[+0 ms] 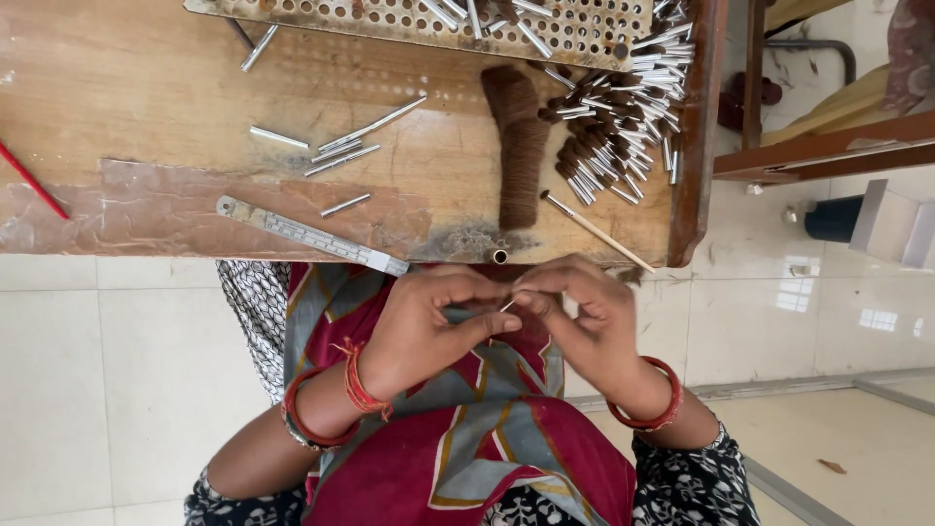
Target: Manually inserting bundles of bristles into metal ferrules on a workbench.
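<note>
My left hand (429,326) and my right hand (579,312) meet over my lap just below the wooden table's front edge (292,248). The fingertips of both pinch a small thin metal tube (507,305) between them. On the table above lie a bundle of brown bristle hair (521,146), a pile of finished silver ferrules with brown tufts (614,127), and a thin stick (599,232).
A metal ruler (312,234) lies near the front edge, with loose silver tubes (346,151) behind it. A perforated board (429,19) holding tubes sits at the back. A red stick (29,180) pokes in at left. Wooden furniture (828,146) stands at right on tiled floor.
</note>
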